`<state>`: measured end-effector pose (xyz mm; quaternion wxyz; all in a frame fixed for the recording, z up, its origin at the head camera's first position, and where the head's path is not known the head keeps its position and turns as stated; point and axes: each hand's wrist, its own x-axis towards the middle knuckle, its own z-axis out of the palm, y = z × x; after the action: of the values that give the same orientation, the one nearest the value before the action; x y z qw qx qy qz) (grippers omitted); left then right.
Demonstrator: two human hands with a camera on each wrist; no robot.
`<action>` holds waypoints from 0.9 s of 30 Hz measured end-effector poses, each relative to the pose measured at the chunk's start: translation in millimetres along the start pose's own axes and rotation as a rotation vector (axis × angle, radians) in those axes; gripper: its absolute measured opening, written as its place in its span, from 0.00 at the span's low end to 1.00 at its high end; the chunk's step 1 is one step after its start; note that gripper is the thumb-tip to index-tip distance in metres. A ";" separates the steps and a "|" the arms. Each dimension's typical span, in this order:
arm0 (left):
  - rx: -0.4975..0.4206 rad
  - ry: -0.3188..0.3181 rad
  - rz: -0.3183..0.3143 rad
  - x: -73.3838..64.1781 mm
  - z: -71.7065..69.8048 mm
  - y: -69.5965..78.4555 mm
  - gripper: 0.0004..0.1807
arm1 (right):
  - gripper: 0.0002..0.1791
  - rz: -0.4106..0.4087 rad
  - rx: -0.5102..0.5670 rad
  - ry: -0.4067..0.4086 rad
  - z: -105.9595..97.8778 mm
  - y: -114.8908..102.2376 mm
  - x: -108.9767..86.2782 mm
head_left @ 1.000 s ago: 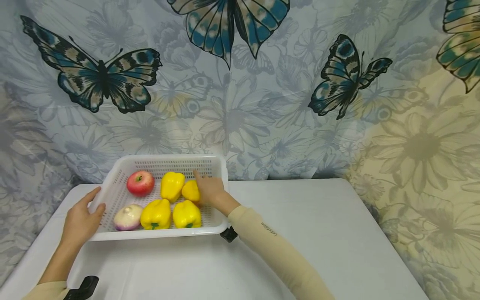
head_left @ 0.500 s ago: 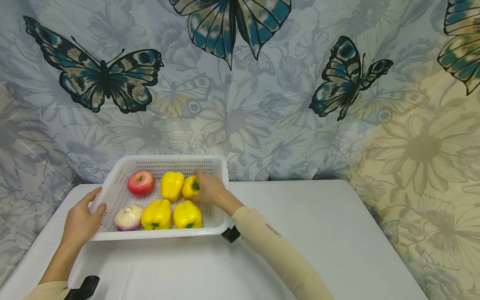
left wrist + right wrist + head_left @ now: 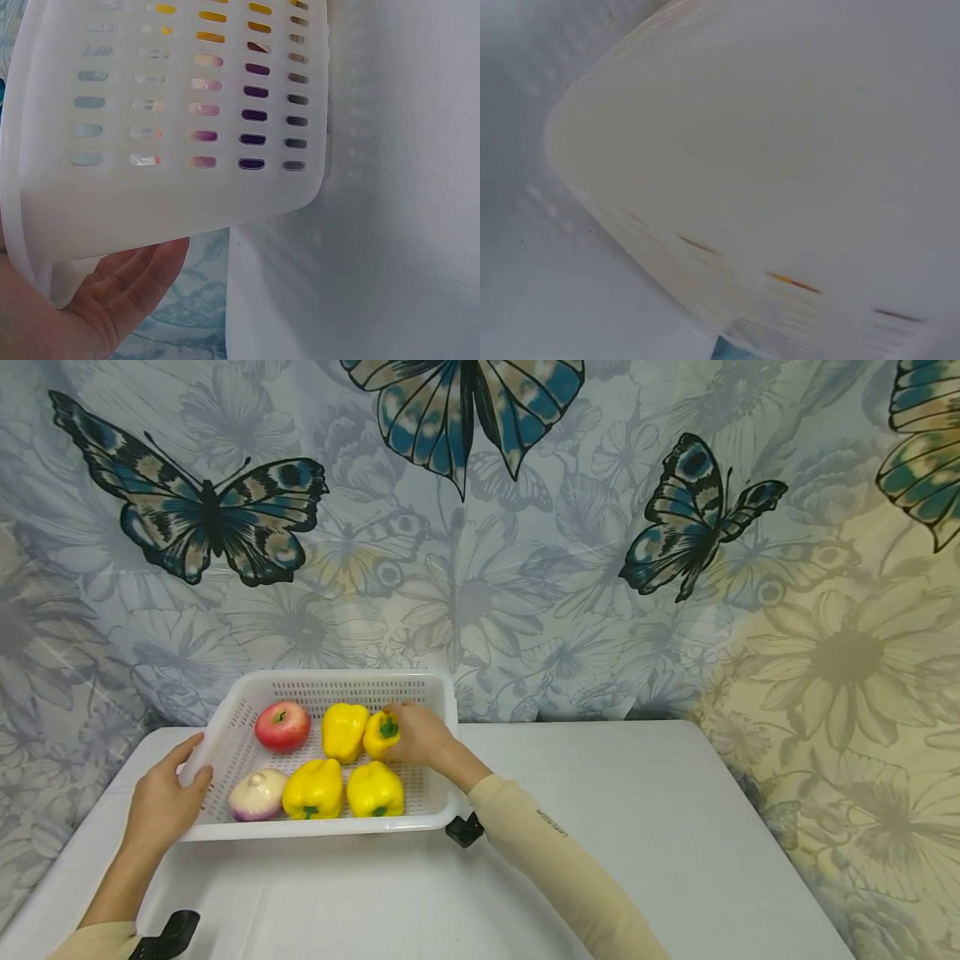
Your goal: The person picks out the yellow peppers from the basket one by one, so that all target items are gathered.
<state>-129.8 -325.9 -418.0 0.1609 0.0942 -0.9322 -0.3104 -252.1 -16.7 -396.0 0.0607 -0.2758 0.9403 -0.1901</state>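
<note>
A white perforated plastic basket [image 3: 315, 829] stands on the table's left half. My left hand [image 3: 161, 797] grips its left rim; in the left wrist view the fingers [image 3: 139, 281] reach along the basket's end wall. Inside, my right hand [image 3: 420, 737] holds a yellow bell pepper [image 3: 378, 739] at the right, its green stem facing left. Beside it lies another yellow bell pepper [image 3: 343, 732]. Two more, a front middle pepper [image 3: 311, 789] and a front right pepper [image 3: 375, 789], sit near the front wall. The right wrist view shows only the basket's outer wall [image 3: 742, 150].
Also in the basket are a red apple [image 3: 282, 727] at the back left and a white-and-purple round vegetable [image 3: 257, 795], perhaps a turnip, at the front left. A white table [image 3: 600, 827] extends right and forward. A butterfly-printed cloth [image 3: 480, 610] hangs behind.
The pepper in my right hand has turned, so its stem now shows facing left. My right index finger has come down onto it. My left hand has stayed on the basket rim.
</note>
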 end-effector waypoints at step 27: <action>-0.008 -0.037 -0.043 -1.9 -2.7 2.0 0.29 | 0.38 -0.145 0.099 0.134 -72.8 10.3 -41.4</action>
<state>-127.3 -325.3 -415.2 0.1374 0.1076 -0.9314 -0.3193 -238.3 37.3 -332.6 -0.0025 -0.3265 0.9092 -0.2582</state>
